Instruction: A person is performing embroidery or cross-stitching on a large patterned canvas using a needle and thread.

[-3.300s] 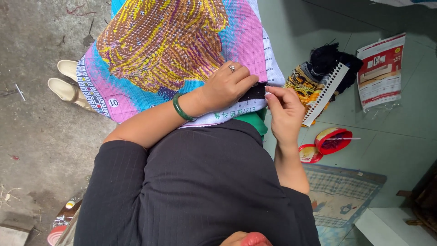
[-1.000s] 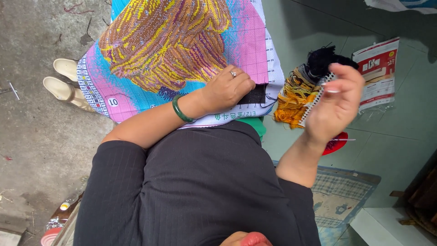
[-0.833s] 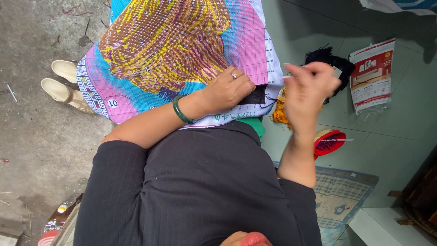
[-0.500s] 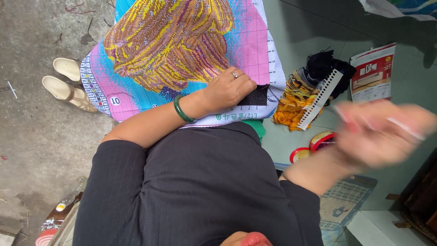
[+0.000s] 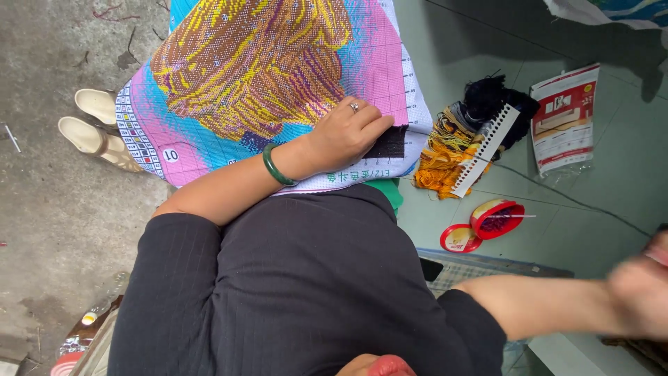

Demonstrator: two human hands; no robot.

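since half a second ago the right hand [image 5: 643, 296] has swung further out and down toward the frame's right edge, well away from the cloth; it is a blur, so i cannot tell how far its fingers are open or whether they hold anything. the left hand has stayed put on the cloth.

far left of the left fingers, a pair of cream shoes [image 5: 94, 125] sits on the grey concrete floor [image 5: 42, 223], touching the edge of the cross-stitch cloth [image 5: 278, 76]. the cloth spreads over the lap, stitched in yellow, brown and purple on a pink and blue ground, with a white gridded border. the left hand [image 5: 344, 132] lies flat on the cloth's lower right part, fingers [image 5: 372, 125] stretched out and close together, gripping nothing, a ring on one finger and a green bangle [image 5: 277, 165] on the wrist. just past the fingertips is a small patch of black stitching [image 5: 390, 143].

right of those fingers, off the cloth on the green floor, lies a bundle of orange, yellow and black threads [image 5: 452, 146] with a white punched thread card [image 5: 486, 150] across it. below it sit a red round tin [image 5: 497, 217] and its lid [image 5: 459, 238], side by side. further right lies a red and white printed packet [image 5: 565, 117], well apart from both hands.
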